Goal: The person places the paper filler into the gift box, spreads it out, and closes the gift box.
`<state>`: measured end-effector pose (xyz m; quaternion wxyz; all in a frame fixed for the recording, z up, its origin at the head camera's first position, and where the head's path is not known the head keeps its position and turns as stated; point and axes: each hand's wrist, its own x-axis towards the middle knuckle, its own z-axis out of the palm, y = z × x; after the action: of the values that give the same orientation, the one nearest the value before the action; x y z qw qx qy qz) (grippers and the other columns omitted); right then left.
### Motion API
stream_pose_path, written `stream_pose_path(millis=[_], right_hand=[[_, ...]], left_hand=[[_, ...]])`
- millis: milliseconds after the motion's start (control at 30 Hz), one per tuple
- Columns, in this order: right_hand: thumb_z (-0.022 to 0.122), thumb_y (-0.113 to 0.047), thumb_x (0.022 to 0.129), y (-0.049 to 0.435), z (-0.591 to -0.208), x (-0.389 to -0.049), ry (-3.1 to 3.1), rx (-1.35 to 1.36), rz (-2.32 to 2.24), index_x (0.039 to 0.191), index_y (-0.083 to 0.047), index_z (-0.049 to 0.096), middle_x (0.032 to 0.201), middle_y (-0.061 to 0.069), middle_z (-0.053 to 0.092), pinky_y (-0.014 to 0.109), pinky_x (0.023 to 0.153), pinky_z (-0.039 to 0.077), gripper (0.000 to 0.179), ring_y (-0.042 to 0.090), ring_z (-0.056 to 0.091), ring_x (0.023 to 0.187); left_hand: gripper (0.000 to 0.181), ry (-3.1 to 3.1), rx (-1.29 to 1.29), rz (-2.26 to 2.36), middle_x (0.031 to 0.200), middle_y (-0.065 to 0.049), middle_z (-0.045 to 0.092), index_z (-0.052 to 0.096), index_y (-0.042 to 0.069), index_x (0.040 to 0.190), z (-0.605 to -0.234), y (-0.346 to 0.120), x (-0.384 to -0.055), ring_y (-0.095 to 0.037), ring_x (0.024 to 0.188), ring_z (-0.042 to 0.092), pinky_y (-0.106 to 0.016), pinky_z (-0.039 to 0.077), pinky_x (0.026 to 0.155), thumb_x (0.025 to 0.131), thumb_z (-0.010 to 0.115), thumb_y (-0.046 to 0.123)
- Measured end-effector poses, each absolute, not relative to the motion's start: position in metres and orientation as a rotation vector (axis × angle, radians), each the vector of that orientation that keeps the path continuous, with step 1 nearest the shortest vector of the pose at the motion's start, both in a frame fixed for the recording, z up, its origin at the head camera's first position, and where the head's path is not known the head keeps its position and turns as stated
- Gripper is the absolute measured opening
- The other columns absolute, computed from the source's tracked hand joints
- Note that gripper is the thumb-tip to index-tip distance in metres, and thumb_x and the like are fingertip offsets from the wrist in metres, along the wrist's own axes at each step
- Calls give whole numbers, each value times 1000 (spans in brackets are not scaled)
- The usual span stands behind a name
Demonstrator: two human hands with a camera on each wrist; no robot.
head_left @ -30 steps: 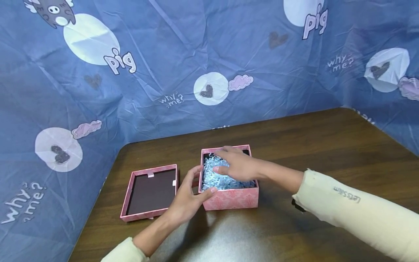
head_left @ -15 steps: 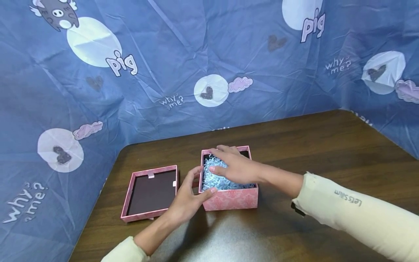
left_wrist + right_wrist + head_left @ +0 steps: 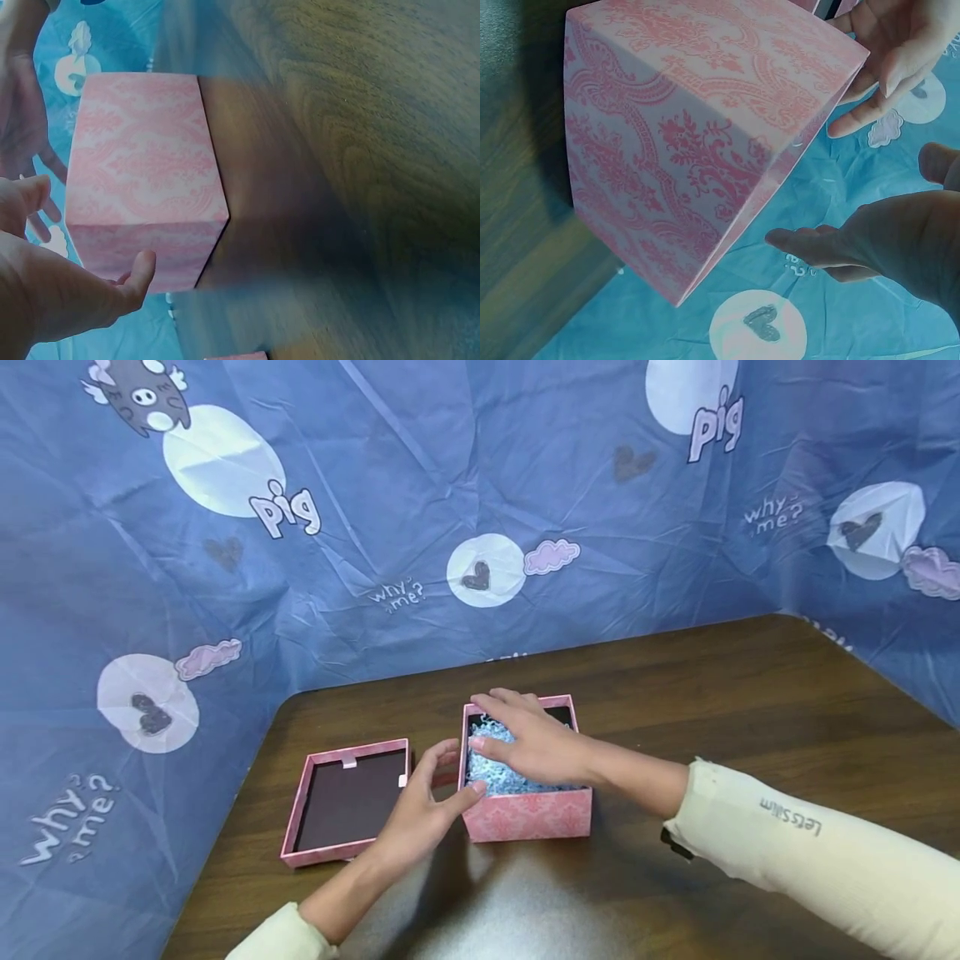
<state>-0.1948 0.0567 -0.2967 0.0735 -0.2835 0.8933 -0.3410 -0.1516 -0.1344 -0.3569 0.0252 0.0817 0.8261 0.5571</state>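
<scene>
The right fingers point(image 3: 498, 711) partly hide blue shreds point(image 3: 497, 775).

Pink damask gift box point(image 3: 532, 817), pale-blue shredded paper point(image 3: 495, 777) inside, dark-lined pink lid point(image 3: 348, 802) to its left, brown wood-grain tabletop point(image 3: 697, 693) beneath, blue pig-print cloth point(image 3: 405, 443) behind!

The left hand point(image 3: 422, 814) shifts slightly outward, toward the worktop's point(image 3: 712, 710) left edge: its index fingertip, which overlaps the left rim of the pink box point(image 3: 528, 817) in the earlier head views, now lies just outside that rim. Its thumb overlaps less of the box's near wall, at the near left corner. The right hand point(image 3: 536, 747) moves in the same direction over the blue shredded paper point(image 3: 495, 772); its index fingertip now overlaps the far rim beside the far left corner. The head view shifts slightly, placing the backdrop's point(image 3: 375, 485) prints lower.
</scene>
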Motion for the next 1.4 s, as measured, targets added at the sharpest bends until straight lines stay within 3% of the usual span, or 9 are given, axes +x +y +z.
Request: stream_pose_path(millis=[167, 733, 1133, 1400], right_hand=[[54, -38, 97, 55, -298, -195, 2687, -851, -1016, 151, -12, 31, 156, 16, 24, 63, 108, 22, 64, 41, 16, 143], [58, -33, 96, 32, -300, -188, 2600, -898, -1179, 150, -16, 34, 156, 9, 26, 55, 110, 25, 60, 28, 20, 143], [58, -30, 96, 1, -306, -174, 2515, -974, -1258, 149, -17, 36, 155, 6, 28, 51, 112, 22, 59, 25, 21, 143], [57, -31, 96, -19, -309, -162, 2455, -1042, -1280, 149, -16, 35, 154, 4, 31, 47, 112, 25, 59, 22, 27, 140]], left_hand=[[65, 2576, 210, 1708, 141, -17, 44, 38, 10, 143, -357, -138, -151, -33, 128, 44, -52, 39, 101, 89, 68, 28], [49, 2639, 100, 1597, 139, -17, 46, 45, 6, 138, -353, -159, -147, -36, 126, 46, -50, 45, 96, 97, 57, 29], [48, 2817, -97, 1408, 133, -17, 54, 50, 5, 135, -333, -195, -149, -33, 125, 49, -53, 37, 103, 100, 48, 38], [53, 2889, -235, 1232, 134, -23, 52, 48, 3, 137, -328, -229, -156, -37, 127, 46, -52, 35, 104, 101, 44, 42]])
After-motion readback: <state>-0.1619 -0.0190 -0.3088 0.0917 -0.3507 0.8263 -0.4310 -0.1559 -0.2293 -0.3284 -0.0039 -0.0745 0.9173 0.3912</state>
